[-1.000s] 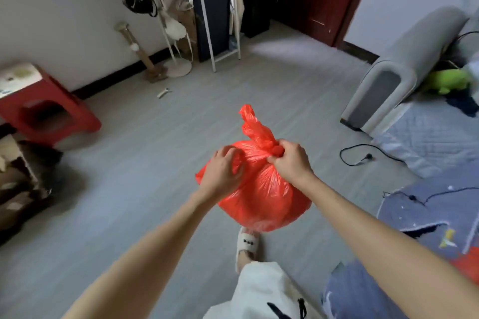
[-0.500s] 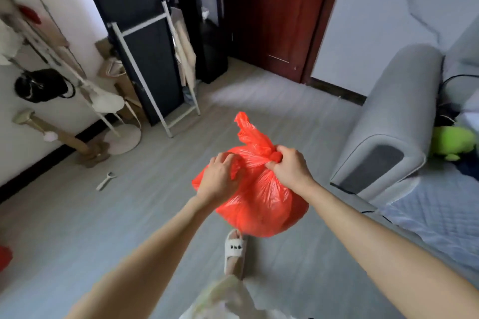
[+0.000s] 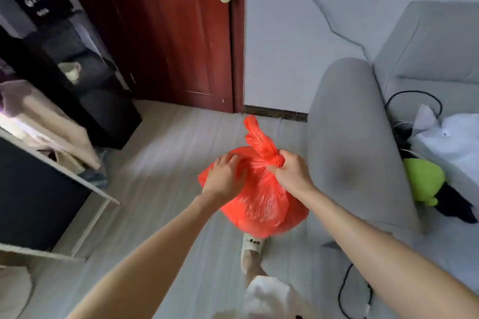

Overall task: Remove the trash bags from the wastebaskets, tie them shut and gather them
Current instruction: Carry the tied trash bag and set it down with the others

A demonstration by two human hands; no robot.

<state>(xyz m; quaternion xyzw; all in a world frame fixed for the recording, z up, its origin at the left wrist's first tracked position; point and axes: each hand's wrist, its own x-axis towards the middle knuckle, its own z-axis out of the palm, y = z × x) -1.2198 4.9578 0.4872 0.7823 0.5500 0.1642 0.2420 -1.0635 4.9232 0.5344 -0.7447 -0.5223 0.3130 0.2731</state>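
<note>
Grey plank flooring (image 3: 166, 163) runs ahead of you to a dark red door (image 3: 160, 33) set in a pale wall, with a grey sofa (image 3: 357, 153) on your right and a white-framed rack (image 3: 85, 181) on your left. You hold a red trash bag (image 3: 261, 202) in the air in front of you, above your slippered foot (image 3: 251, 247) on the floor and just beside the sofa's armrest. Your right hand (image 3: 291, 172) is closed tight around the gathered neck of the bag, right at the knot, and a twisted tail of plastic stands up above your fist. Your left hand (image 3: 225, 176) lies on the upper left side of the bag with its fingers curled into the plastic; you cannot tell from here whether they pinch a fold or only press against it. The bag bulges full and round below both hands. A green plush toy (image 3: 422, 181) sits on the sofa seat among dark cables and white cloth, well apart from the bag.
</note>
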